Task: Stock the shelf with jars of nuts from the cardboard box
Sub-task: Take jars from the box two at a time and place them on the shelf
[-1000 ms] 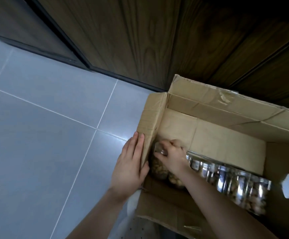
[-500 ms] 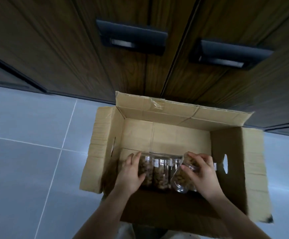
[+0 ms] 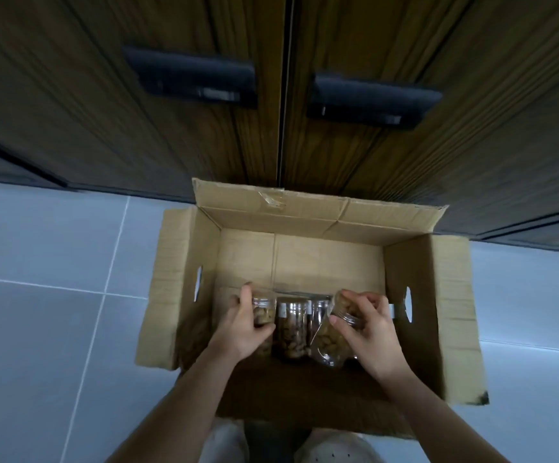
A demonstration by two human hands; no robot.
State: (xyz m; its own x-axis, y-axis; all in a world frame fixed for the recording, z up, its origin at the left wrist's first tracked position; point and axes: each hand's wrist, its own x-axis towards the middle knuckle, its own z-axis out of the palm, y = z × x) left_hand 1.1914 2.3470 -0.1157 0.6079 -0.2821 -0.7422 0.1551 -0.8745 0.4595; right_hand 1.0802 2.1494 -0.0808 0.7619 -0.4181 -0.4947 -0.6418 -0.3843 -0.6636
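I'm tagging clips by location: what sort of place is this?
Probably a home kitchen or storage area: dark wood cabinet doors with black handles, a grey tiled floor, and an open cardboard box on it.

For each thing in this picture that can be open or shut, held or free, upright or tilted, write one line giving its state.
cardboard box: flaps open, on the tiled floor.
cabinet doors: shut.
left hand: shut on the left jar, upright.
right hand: shut on the right jar, tilted.
middle jar: free, upright in the box.
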